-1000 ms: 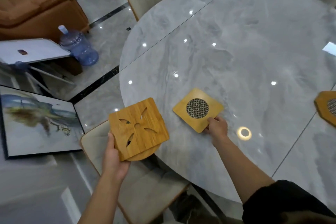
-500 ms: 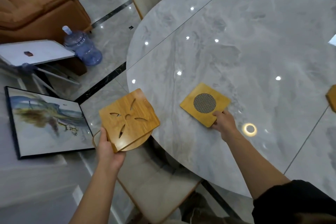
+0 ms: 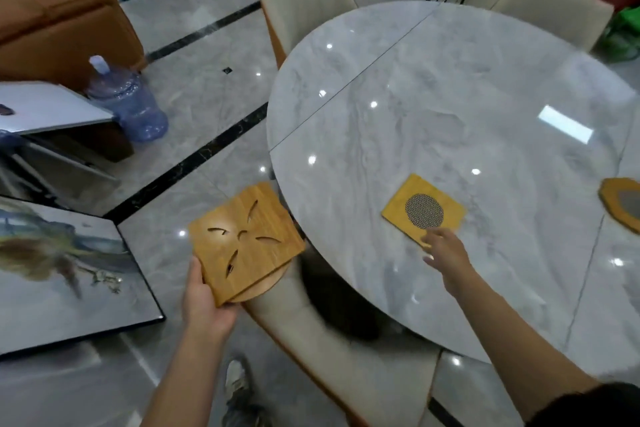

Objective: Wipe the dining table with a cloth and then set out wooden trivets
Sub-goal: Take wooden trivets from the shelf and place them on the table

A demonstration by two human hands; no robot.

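The mesh trivet (image 3: 424, 210) lies flat on the marble bench (image 3: 433, 97), your right grip (image 3: 446, 250) with fingers stretched loose over its near corner (contact is too blurred to tell), while your left grip (image 3: 207, 302) holds two stacked trivets (image 3: 246, 246) just beside the bench.

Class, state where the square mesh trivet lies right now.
In the head view, the mesh trivet lies flat on the table, right of centre, at the right hand's fingertips, left of the octagonal trivet.
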